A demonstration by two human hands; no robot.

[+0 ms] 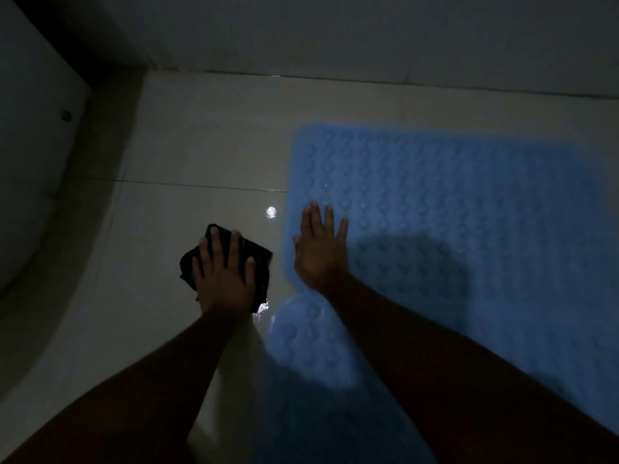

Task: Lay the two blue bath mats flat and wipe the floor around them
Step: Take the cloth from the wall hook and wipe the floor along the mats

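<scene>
A blue bath mat (469, 202) with round bumps lies flat on the pale tiled floor (201, 155), filling the right half of the head view. My right hand (320, 252) rests flat on its left edge, fingers spread, holding nothing. A second blue mat (308, 339) shows below it, partly hidden by my right forearm and by shadow. To the left, my left hand (222, 276) presses a dark cloth (259, 262) onto the floor beside the mats.
A wall (368, 35) runs along the far side of the floor. At the left a white curved fixture (37, 162) with a dark base borders the tiles. Wet shine shows on the floor (270, 212) near the cloth.
</scene>
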